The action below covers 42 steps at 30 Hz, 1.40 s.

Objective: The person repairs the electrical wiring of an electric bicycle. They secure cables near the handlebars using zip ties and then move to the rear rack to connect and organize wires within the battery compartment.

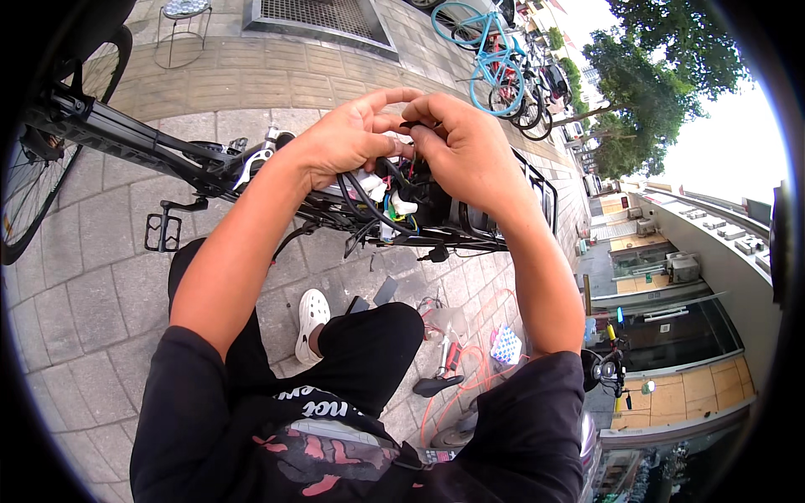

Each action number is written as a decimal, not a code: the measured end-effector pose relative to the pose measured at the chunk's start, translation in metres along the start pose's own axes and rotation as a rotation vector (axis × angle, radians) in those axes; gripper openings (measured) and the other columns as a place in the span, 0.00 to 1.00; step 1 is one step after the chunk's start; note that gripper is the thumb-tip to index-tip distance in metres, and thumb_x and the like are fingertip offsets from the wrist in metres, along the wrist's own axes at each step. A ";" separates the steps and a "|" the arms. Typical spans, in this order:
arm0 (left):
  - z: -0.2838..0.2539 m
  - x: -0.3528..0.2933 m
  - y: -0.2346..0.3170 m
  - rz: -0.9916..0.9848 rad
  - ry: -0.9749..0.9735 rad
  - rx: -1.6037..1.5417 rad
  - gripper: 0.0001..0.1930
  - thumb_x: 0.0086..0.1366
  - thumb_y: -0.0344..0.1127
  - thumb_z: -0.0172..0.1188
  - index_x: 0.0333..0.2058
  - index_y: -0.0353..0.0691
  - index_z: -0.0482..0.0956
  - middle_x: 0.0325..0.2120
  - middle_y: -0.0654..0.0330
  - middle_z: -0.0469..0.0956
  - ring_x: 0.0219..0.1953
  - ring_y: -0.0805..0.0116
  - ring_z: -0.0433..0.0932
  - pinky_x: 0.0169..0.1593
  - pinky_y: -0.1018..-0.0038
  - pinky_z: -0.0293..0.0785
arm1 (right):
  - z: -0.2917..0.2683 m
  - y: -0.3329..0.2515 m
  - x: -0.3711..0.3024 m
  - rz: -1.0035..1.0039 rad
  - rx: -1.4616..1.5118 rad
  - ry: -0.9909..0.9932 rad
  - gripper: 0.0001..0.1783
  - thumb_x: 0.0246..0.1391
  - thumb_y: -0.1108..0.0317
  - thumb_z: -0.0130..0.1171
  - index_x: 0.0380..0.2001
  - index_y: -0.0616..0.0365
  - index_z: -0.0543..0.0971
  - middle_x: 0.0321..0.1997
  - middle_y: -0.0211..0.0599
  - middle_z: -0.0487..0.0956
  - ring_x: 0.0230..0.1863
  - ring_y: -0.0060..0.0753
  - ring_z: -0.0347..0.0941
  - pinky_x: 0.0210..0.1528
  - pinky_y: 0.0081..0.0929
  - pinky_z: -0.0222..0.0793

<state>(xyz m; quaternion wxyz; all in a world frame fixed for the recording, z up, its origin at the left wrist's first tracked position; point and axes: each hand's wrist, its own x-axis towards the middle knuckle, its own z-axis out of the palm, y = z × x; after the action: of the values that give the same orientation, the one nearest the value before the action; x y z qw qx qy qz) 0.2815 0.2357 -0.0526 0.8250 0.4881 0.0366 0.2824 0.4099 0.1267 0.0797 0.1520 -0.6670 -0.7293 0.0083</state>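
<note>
Above the middle of a black bicycle (pixel 126 134), my two hands meet fingertip to fingertip. My right hand (pixel 470 147) pinches a small black piece (pixel 411 125), which looks like a wire end, between thumb and forefinger. Close against it, my left hand (pixel 348 138) has its thumb and some fingers closed, the forefinger reaching out over the top; what its fingertips hold is hidden. Just below both hands lies a loose bundle of coloured wires (pixel 391 199) with a white connector (pixel 404 204). A thick black cable (pixel 360 201) loops beside it.
A pedal (pixel 162 232) sticks out at left, a black rear rack (pixel 549 197) at right. On the paving near my knee lie a black saddle (pixel 438 385), an orange cord (pixel 474 379) and a blue-checked packet (pixel 506 344). Farther off are a stool (pixel 185 8) and a light-blue bicycle (pixel 496 64).
</note>
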 end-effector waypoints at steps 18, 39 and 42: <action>0.008 -0.005 0.006 -0.002 0.169 0.095 0.44 0.62 0.25 0.68 0.76 0.32 0.59 0.50 0.57 0.84 0.41 0.76 0.82 0.35 0.79 0.75 | 0.006 0.006 0.032 0.428 0.359 -0.146 0.10 0.63 0.75 0.66 0.46 0.68 0.86 0.38 0.37 0.88 0.37 0.24 0.83 0.43 0.26 0.80; 0.040 -0.034 0.020 -0.199 0.286 0.930 0.19 0.63 0.50 0.65 0.43 0.43 0.92 0.28 0.54 0.88 0.35 0.55 0.89 0.48 0.61 0.82 | 0.006 0.008 0.038 0.470 0.386 -0.138 0.14 0.62 0.72 0.68 0.50 0.65 0.87 0.43 0.38 0.87 0.36 0.27 0.84 0.33 0.29 0.85; 0.042 -0.031 0.014 -0.207 0.263 0.935 0.20 0.61 0.50 0.66 0.44 0.44 0.92 0.28 0.54 0.88 0.36 0.55 0.89 0.51 0.62 0.82 | 0.004 0.006 0.036 0.464 0.391 -0.139 0.14 0.63 0.71 0.68 0.50 0.65 0.86 0.44 0.38 0.87 0.37 0.26 0.84 0.32 0.28 0.85</action>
<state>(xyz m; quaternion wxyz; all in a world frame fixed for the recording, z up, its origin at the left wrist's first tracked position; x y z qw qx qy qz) 0.2632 0.1922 -0.0257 0.5301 0.7598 0.3114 0.2113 0.4124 0.1636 0.0819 0.2216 -0.7716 -0.5507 0.2286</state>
